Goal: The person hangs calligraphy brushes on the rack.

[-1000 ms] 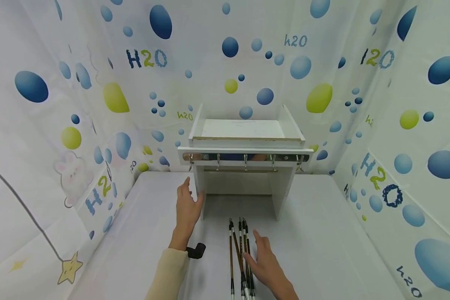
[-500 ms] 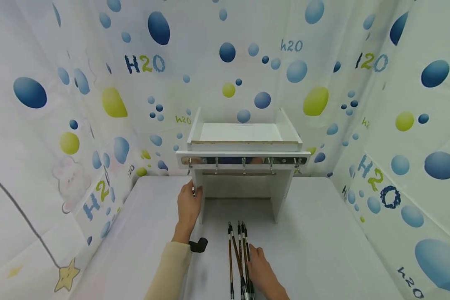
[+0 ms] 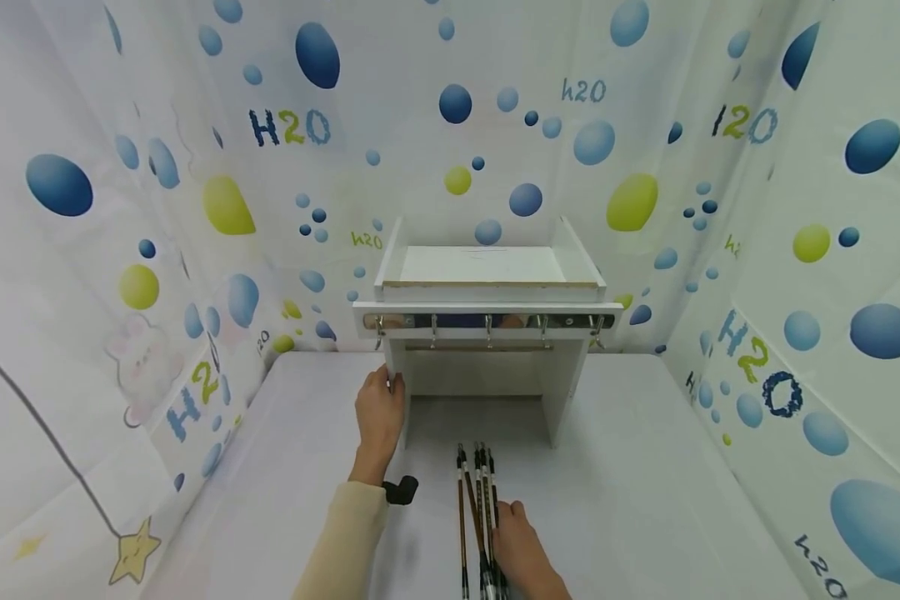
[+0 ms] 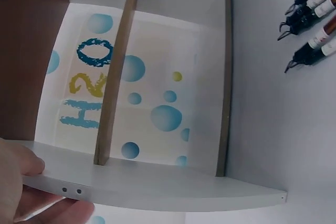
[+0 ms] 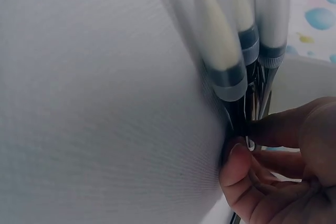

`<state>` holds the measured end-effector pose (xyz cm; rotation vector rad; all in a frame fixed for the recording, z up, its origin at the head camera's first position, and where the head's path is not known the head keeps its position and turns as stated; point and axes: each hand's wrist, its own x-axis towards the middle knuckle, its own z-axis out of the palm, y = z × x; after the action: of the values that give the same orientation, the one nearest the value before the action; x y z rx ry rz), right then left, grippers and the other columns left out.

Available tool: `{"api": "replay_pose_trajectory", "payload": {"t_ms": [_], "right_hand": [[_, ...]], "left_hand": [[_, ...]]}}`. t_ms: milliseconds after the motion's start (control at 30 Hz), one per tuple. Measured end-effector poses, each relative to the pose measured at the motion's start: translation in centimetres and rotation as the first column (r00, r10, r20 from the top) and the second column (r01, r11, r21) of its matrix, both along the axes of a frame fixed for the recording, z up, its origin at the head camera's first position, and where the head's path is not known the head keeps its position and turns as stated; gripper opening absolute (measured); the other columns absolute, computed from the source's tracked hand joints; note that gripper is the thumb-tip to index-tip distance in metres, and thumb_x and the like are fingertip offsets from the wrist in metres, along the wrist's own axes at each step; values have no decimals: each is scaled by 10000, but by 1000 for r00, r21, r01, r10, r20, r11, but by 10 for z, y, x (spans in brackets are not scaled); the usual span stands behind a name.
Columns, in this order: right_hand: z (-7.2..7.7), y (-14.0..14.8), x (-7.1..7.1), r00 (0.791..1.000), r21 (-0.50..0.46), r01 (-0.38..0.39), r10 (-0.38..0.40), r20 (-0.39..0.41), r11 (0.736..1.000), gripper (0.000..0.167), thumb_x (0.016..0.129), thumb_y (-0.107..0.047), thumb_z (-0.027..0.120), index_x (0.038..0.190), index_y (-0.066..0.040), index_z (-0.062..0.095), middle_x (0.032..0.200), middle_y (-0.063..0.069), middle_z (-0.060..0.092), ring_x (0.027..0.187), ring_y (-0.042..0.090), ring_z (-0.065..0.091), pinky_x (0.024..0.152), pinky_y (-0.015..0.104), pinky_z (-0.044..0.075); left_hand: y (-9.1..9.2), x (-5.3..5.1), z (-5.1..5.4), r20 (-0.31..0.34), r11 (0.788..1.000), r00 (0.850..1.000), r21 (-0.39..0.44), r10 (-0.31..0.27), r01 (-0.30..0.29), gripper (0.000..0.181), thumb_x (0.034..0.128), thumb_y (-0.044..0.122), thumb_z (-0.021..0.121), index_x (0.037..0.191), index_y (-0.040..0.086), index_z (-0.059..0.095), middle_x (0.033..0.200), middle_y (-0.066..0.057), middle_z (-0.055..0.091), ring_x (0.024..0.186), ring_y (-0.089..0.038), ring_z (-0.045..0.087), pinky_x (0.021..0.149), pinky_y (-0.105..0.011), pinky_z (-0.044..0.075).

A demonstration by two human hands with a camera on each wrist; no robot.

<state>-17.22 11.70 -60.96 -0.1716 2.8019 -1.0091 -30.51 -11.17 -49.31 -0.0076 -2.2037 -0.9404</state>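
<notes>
A white wooden rack stands on the table, with a row of metal hooks along its front rail. My left hand grips the edge of its left side panel; in the left wrist view the thumb and fingers lie on either side of that panel. Several calligraphy brushes lie side by side in front of the rack, hanging loops towards it. My right hand pinches the rightmost brush by its handle. White bristles under clear caps show on the brushes in the right wrist view.
An open tray-like top forms the upper part of the rack. A curtain with blue and green bubbles surrounds the white table at the back and sides.
My left hand has moved from beside the rack to gripping its left panel. My right hand has come in to the brushes, its spread fingers curling to pinch one.
</notes>
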Motion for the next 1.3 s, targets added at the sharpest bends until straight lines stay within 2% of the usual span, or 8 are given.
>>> {"api": "replay_pose_trajectory", "payload": {"t_ms": [233, 400, 567, 733, 867, 1000, 1067, 1300], "right_hand": [[2, -5, 1, 997, 65, 26, -21, -78, 998, 333, 904, -12, 625, 1172, 178, 565, 1004, 246, 571, 743, 282, 621, 631, 416, 546], [2, -6, 0, 994, 81, 65, -58, -92, 995, 273, 865, -4, 656, 1079, 161, 611, 947, 224, 602, 723, 287, 638, 597, 397, 547], [4, -5, -2, 990, 86, 86, -75, -121, 993, 215, 830, -7, 668, 992, 131, 636, 860, 167, 607, 645, 185, 560, 531, 331, 494], [13, -1, 0, 983, 29, 123, -117, -144, 992, 262, 801, 2, 641, 1032, 127, 649, 856, 146, 618, 622, 133, 474, 490, 268, 422], [27, 3, 3, 967, -12, 171, -170, -192, 985, 318, 804, -8, 647, 1091, 127, 659, 854, 124, 630, 593, 101, 469, 466, 224, 391], [48, 10, 7, 941, -51, 224, -230, -249, 973, 322, 818, -40, 658, 1111, 95, 664, 837, 68, 612, 618, 86, 461, 494, 204, 381], [58, 14, 9, 919, -76, 248, -260, -296, 966, 308, 823, -47, 663, 1106, 73, 664, 831, 49, 606, 618, 80, 449, 494, 201, 373], [89, 31, 14, 799, -171, 263, -314, -513, 950, 291, 800, 14, 669, 1089, 47, 647, 805, 40, 619, 595, 26, 529, 477, 176, 430]], "left_hand": [[-1, -1, -2, -24, 1000, 1000, -19, -4, 4, 221, 954, 83, 632, 1085, -88, 681, 837, -211, 663, 689, -329, 652, 599, -464, 528], [0, -1, -3, -52, 999, 999, -40, -9, 7, 211, 952, 74, 634, 1070, -95, 681, 826, -213, 663, 668, -325, 650, 582, -456, 527], [0, -3, -2, -75, 999, 997, -47, -13, 10, 201, 946, 62, 633, 1044, -108, 678, 826, -226, 660, 668, -334, 660, 573, -459, 538], [-1, -3, -2, -68, 999, 998, -46, -12, 9, 165, 940, 54, 631, 971, -102, 677, 807, -231, 652, 667, -347, 665, 568, -474, 543], [-1, -3, -3, -60, 999, 998, -48, -15, 12, 161, 943, 57, 625, 948, -97, 673, 796, -229, 645, 664, -354, 663, 565, -483, 538], [-2, -4, -3, -48, 999, 999, -44, -18, 16, 174, 949, 59, 625, 976, -105, 676, 812, -238, 647, 670, -362, 665, 570, -482, 543], [-2, -3, -3, -47, 999, 999, -46, -16, 14, 179, 950, 61, 627, 979, -109, 674, 820, -240, 650, 674, -360, 667, 574, -479, 548], [-1, -2, -1, -50, 999, 999, -48, -16, 14, 170, 944, 59, 641, 964, -108, 670, 817, -236, 646, 680, -360, 675, 575, -478, 557]]}}
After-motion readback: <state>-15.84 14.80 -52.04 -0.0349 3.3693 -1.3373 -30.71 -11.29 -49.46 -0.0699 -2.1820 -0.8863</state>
